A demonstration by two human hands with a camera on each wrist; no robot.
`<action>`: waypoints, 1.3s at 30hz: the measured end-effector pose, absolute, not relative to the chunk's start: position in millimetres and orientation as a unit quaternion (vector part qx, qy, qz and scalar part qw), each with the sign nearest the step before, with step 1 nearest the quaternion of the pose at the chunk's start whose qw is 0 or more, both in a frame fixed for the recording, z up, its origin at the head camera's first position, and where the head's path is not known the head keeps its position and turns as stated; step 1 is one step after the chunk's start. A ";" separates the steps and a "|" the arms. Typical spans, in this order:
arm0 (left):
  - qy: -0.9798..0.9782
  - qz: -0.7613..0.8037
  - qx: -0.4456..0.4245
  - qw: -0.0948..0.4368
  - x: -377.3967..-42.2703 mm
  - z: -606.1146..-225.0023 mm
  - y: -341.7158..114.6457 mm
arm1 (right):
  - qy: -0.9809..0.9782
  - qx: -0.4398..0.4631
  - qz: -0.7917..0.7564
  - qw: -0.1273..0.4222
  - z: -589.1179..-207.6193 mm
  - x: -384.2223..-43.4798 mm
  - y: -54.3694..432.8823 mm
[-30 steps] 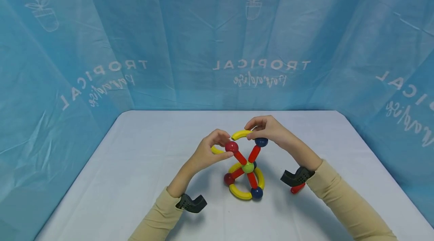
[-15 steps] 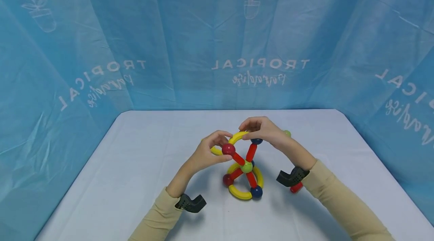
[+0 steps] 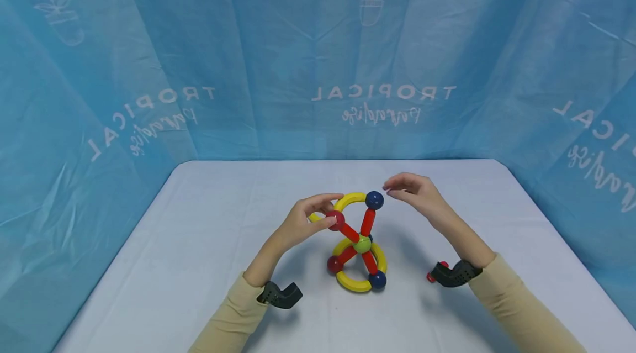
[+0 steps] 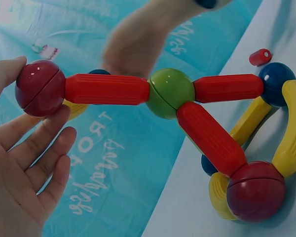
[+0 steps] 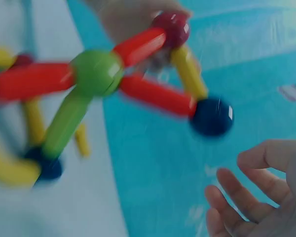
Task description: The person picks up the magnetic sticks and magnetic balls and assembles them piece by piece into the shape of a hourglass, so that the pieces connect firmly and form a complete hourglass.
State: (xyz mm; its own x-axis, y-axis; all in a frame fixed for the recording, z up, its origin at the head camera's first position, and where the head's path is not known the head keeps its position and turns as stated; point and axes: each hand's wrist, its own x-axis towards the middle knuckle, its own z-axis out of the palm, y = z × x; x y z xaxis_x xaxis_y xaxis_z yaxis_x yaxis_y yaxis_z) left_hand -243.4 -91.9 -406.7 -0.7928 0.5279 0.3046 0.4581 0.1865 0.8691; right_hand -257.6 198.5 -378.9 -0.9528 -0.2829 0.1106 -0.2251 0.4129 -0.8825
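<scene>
A magnetic ball-and-stick structure stands mid-table. Its ring of yellow curved sticks (image 3: 354, 285) rests on the table, and red sticks (image 3: 367, 224) meet at a green ball (image 3: 361, 244) above it. My left hand (image 3: 300, 226) pinches the upper dark red ball (image 4: 40, 89) between thumb and fingertips, other fingers loosely spread. From that ball a yellow curved stick (image 3: 350, 198) arches to the upper navy ball (image 3: 375, 200). Another yellow piece shows partly behind the left hand. My right hand (image 3: 419, 198) is in the air right of the navy ball, fingers relaxed, holding nothing.
A loose red stick (image 4: 260, 57) lies on the white table (image 3: 199, 264) to the structure's right, partly covered by the right wrist's black camera (image 3: 456, 274) in the head view. A blue printed curtain (image 3: 278, 66) surrounds the table's back and sides.
My right hand has let go of the yellow curved stick and drawn back to the right. That stick has swung left and now joins the red and navy balls. The left hand keeps its hold.
</scene>
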 end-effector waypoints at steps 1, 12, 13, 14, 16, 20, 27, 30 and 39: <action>0.772 0.548 0.321 0.032 -243.6 -406.6 -91.7 | 0.840 -0.157 -0.519 0.025 -384.2 -253.2 208.7; 0.762 0.557 0.327 0.057 -244.6 -406.6 -95.5 | 0.849 -0.240 -0.457 0.115 -452.1 -198.0 283.9; 0.761 0.558 0.326 0.055 -244.6 -406.5 -96.2 | 0.850 -0.235 -0.454 0.123 -455.6 -193.9 285.3; 0.760 0.559 0.326 0.054 -244.6 -406.5 -96.8 | 0.852 -0.230 -0.453 0.130 -458.9 -190.4 286.2; 0.758 0.562 0.327 0.052 -244.8 -406.5 -97.5 | 0.852 -0.215 -0.454 0.145 -464.8 -184.7 286.2; 0.756 0.565 0.325 0.052 -245.6 -408.3 -97.7 | 0.861 -0.210 -0.443 0.132 -476.3 -179.1 283.8; 0.758 0.564 0.325 0.051 -244.7 -408.0 -95.5 | 0.881 -0.194 -0.424 0.079 -477.8 -182.9 268.8; 0.757 0.562 0.329 0.049 -244.4 -407.2 -94.7 | 0.864 -0.187 -0.463 0.070 -468.2 -185.8 255.0; 0.748 0.572 0.332 0.053 -246.0 -410.2 -92.2 | 0.793 -0.218 -0.567 -0.032 -429.4 -187.2 200.6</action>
State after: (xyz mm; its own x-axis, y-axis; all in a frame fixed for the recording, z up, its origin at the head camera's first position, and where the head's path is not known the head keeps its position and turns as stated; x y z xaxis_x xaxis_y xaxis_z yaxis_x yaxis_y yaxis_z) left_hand -246.0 -92.2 -410.2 -0.7734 0.5582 0.3003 0.4366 0.1257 0.8908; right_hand -187.2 200.6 -429.4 -0.9030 -0.3096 0.2978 -0.3820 0.2612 -0.8865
